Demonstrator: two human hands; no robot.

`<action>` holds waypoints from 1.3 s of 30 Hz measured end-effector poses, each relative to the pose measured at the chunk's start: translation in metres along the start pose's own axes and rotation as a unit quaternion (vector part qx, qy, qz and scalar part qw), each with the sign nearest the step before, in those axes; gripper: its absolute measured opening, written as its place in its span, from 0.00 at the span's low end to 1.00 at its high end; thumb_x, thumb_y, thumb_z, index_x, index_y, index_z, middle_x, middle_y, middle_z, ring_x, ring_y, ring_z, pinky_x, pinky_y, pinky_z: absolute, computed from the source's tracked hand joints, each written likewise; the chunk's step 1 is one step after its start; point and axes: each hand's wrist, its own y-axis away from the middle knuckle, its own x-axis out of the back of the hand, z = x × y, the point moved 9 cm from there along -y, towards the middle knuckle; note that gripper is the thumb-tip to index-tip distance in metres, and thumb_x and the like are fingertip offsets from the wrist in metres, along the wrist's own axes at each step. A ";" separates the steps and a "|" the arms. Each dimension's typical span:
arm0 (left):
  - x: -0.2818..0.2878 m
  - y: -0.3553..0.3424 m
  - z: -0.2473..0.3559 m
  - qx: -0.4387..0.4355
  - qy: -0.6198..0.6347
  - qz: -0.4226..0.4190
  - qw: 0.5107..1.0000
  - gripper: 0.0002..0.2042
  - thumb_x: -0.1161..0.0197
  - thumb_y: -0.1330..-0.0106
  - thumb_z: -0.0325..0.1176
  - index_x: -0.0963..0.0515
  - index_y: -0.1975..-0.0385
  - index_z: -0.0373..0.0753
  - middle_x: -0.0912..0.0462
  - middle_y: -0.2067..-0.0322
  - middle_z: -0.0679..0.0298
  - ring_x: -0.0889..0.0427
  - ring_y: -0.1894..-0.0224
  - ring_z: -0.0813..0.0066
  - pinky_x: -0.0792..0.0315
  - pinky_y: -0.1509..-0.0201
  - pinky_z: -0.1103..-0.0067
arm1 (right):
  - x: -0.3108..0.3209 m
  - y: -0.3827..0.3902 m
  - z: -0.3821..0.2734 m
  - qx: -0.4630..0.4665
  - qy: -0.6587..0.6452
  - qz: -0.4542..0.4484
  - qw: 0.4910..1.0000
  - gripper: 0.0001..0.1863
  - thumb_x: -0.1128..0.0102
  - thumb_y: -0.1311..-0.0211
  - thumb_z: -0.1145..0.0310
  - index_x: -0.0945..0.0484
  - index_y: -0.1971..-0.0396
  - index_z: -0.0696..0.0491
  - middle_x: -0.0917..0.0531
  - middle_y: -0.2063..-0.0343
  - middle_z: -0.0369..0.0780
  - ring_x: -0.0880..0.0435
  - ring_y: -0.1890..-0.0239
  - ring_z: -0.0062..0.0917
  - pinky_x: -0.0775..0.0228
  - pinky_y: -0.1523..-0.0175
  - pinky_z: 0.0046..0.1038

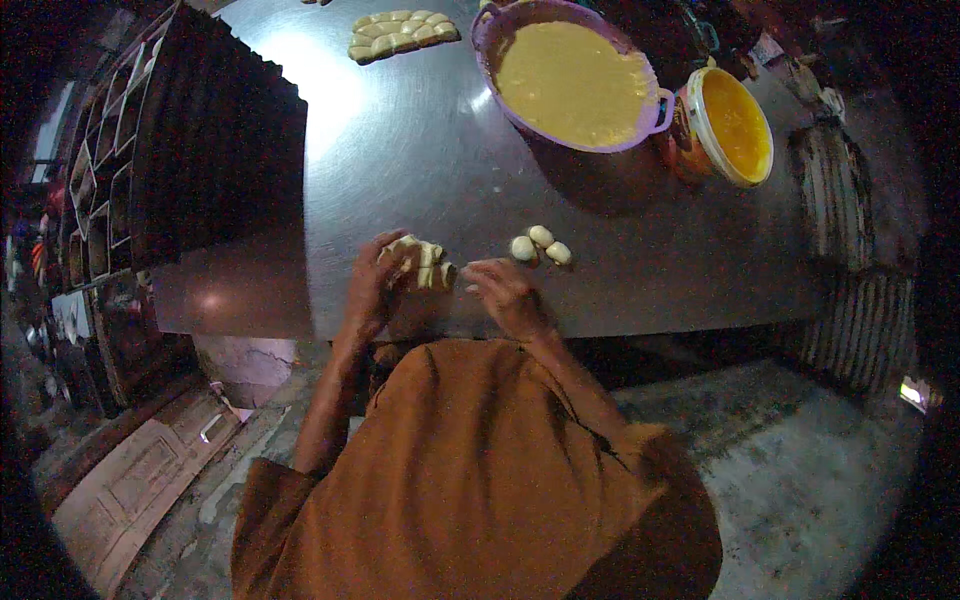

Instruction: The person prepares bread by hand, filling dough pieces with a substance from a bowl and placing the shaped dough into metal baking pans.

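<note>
A small block of pale dough pieces (428,262), pressed side by side, lies on the metal table near its front edge. My left hand (375,285) curls around the left end of this block, its fingers closed against the dough. To the right of the block is my right hand (508,298), slightly blurred, its fingers stretched toward the last piece and apart, with nothing seen in them. Just beyond that hand sit three smooth dough balls (541,238) touching or nearly touching one another. A larger group of joined dough pieces (402,38) rests at the far side.
At the back right stands a purple basin (484,62) filled with a yellowish mass. Beside it is an orange bucket (690,140) with a white rim and yellow contents. A stack of dark trays (220,140) rises at the left of the metal table (420,150).
</note>
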 end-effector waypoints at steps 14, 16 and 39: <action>-0.024 0.000 -0.021 -0.433 -0.594 -0.054 0.676 0.17 0.39 0.39 0.32 0.23 0.49 0.48 0.29 0.39 0.63 0.38 0.33 0.55 0.47 0.29 0.57 | 0.022 0.013 0.011 -0.158 -0.157 -0.128 0.966 0.14 0.32 0.47 0.76 0.21 0.59 0.54 0.19 0.60 0.37 0.19 0.56 0.28 0.24 0.54 0.26; -0.024 -0.004 -0.027 -0.413 -0.600 -0.046 0.683 0.17 0.38 0.40 0.32 0.23 0.50 0.47 0.28 0.40 0.63 0.38 0.33 0.55 0.46 0.29 0.58 | 0.030 0.041 0.029 -0.386 -0.326 -0.121 0.854 0.16 0.33 0.43 0.74 0.22 0.54 0.55 0.19 0.56 0.36 0.20 0.52 0.23 0.26 0.53 0.23; -0.268 0.126 0.096 -0.608 -0.420 -0.064 0.671 0.18 0.31 0.43 0.36 0.20 0.54 0.37 0.15 0.63 0.62 0.16 0.60 0.65 0.25 0.50 0.71 | 0.073 0.065 0.030 -0.197 -0.633 0.164 0.731 0.20 0.38 0.40 0.73 0.25 0.47 0.56 0.19 0.53 0.38 0.20 0.51 0.26 0.28 0.43 0.31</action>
